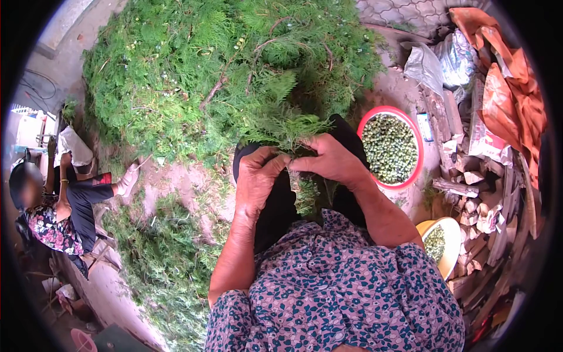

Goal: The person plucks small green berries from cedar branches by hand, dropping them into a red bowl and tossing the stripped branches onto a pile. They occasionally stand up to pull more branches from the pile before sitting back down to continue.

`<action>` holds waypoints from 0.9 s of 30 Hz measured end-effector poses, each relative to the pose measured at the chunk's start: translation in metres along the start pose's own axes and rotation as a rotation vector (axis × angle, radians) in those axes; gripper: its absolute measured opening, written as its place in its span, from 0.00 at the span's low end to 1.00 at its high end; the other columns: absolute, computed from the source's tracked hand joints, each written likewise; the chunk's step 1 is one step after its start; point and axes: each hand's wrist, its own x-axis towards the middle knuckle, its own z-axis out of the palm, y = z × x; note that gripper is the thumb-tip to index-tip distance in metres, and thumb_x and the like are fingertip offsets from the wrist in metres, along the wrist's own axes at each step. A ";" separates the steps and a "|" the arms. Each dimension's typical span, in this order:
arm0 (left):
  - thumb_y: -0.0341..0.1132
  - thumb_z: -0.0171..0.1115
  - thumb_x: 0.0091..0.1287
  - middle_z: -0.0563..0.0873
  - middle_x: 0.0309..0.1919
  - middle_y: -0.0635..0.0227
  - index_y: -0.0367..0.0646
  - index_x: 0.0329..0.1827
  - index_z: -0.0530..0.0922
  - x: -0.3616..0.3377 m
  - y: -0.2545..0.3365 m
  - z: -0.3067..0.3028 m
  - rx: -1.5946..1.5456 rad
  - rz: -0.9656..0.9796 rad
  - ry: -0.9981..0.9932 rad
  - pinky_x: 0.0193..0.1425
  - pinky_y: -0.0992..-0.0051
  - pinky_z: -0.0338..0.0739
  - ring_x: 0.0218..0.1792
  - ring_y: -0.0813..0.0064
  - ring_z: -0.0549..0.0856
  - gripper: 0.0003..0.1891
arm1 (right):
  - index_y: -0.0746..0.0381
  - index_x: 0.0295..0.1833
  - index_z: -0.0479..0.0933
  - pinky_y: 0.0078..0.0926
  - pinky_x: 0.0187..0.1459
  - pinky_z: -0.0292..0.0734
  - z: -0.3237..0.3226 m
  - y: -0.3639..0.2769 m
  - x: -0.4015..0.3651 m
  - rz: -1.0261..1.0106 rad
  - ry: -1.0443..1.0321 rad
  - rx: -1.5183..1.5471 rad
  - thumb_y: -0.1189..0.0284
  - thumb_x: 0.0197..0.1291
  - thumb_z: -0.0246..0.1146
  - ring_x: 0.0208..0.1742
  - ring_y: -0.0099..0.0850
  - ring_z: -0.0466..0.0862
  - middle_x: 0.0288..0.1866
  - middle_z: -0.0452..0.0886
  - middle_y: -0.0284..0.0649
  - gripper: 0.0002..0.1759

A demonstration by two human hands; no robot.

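Observation:
My left hand is closed, its thumb and fingers pinching the base of a leafy green conifer sprig over my lap. Right beside it, my right hand is also closed on the sprig, and the fingertips of both hands nearly meet. What exactly lies between the fingertips is partly hidden. Beyond the hands rises a large pile of cut conifer branches, dotted with small pale cones. To the right of my knees sits a red-rimmed basin full of small green cones.
A yellow bowl with more green cones stands by my right elbow. Stacked firewood, plastic bags and an orange sheet line the right side. Loose sprigs cover the ground at left, where another person sits.

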 end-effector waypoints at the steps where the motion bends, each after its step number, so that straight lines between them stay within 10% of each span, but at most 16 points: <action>1: 0.32 0.64 0.57 0.74 0.17 0.77 0.37 0.33 0.80 -0.001 0.000 0.000 -0.120 -0.063 -0.006 0.19 0.85 0.58 0.16 0.88 0.66 0.07 | 0.68 0.43 0.75 0.24 0.39 0.72 -0.002 0.005 0.001 -0.004 -0.001 0.057 0.71 0.46 0.64 0.34 0.22 0.75 0.32 0.79 0.40 0.18; 12: 0.33 0.61 0.60 0.73 0.19 0.74 0.39 0.28 0.73 -0.008 -0.008 0.000 -0.506 -0.107 -0.089 0.16 0.84 0.58 0.15 0.86 0.65 0.08 | 0.67 0.37 0.78 0.16 0.32 0.68 -0.001 0.017 0.003 0.083 0.008 0.453 0.74 0.54 0.62 0.30 0.14 0.72 0.29 0.77 0.28 0.08; 17: 0.38 0.58 0.54 0.78 0.27 0.61 0.40 0.37 0.72 -0.006 -0.011 -0.005 -0.737 -0.184 -0.017 0.14 0.81 0.60 0.15 0.76 0.69 0.12 | 0.66 0.38 0.76 0.16 0.31 0.67 -0.001 0.013 0.001 0.162 -0.020 0.362 0.70 0.58 0.59 0.30 0.13 0.70 0.29 0.74 0.27 0.09; 27: 0.29 0.59 0.60 0.79 0.24 0.67 0.38 0.41 0.77 -0.005 -0.013 0.000 -0.621 -0.114 0.104 0.13 0.86 0.59 0.15 0.82 0.71 0.08 | 0.67 0.29 0.72 0.18 0.24 0.60 0.004 0.013 0.003 0.062 0.037 0.194 0.68 0.61 0.54 0.24 0.13 0.63 0.21 0.66 0.24 0.13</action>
